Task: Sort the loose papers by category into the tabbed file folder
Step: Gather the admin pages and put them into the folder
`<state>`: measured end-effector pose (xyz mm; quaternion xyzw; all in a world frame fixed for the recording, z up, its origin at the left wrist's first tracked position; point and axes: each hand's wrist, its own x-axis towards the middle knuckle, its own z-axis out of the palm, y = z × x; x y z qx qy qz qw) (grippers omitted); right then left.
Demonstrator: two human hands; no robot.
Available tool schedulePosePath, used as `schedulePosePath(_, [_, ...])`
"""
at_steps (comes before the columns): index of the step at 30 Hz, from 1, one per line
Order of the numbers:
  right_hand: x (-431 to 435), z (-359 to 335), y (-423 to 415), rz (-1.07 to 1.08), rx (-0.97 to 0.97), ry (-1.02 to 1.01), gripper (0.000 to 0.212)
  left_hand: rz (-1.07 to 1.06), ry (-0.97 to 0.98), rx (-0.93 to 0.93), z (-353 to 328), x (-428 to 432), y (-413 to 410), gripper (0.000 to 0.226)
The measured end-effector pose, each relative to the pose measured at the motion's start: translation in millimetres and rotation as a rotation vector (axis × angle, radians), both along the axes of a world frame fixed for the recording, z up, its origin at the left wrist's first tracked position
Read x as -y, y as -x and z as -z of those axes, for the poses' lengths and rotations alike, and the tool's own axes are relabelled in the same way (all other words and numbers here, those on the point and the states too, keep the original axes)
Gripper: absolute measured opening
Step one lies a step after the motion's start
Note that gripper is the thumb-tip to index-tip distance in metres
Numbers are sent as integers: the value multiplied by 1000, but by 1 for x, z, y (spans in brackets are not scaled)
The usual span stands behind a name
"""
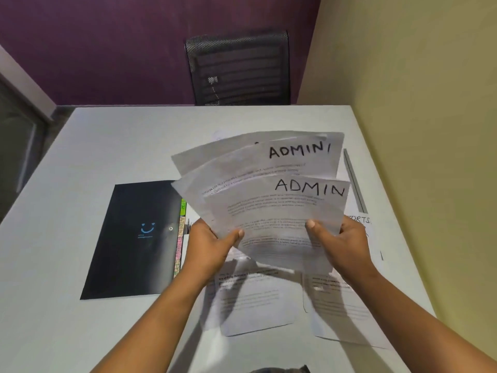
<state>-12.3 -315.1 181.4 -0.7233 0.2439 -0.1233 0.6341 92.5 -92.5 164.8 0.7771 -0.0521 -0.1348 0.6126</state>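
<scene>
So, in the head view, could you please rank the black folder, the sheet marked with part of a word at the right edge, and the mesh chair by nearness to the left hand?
From the left hand:
1. Black folder, just to its left on the table, coloured tabs beside the hand.
2. Partly marked sheet, across to the right, past the right hand.
3. Mesh chair, beyond the table's far edge.

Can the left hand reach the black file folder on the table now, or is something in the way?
Probably not yet: the left hand and right hand both grip the fanned white ADMIN papers. The path to the black file folder beside it looks clear.
</scene>
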Motion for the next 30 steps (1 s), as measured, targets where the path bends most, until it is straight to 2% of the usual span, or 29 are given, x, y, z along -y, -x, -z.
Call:
schedulePosePath(5, [-2, 5, -3, -10, 8, -17, 21, 9, 64, 51, 0, 7, -1, 32])
schedulePosePath(12, [2, 14, -1, -34, -11, -25, 19, 68, 76, -28, 12, 15, 1, 29])
schedulePosePath(14, [3, 15, -1, -42, -38, -24, 23, 96, 42, -46, 16, 15, 2, 27])
schedulePosePath(17, [-2, 13, 1, -13, -88, -72, 44, 139, 14, -64, 20, 16, 6, 28])
schedulePosePath(20, [5, 25, 4, -58, -118, -83, 36, 140, 9, -80, 21, 17, 6, 26])
schedulePosePath(24, [16, 41, 4, -61, -130, -55, 6, 38, 163, -135, 10, 19, -1, 16])
schedulePosePath(27, [20, 47, -1, 20, -142, -227, 22, 3, 219, -140, 2, 23, -9, 15])
schedulePosePath(30, [23, 43, -10, 111, -162, -298, 19, 55, 227, -242, 0, 28, -15, 12])
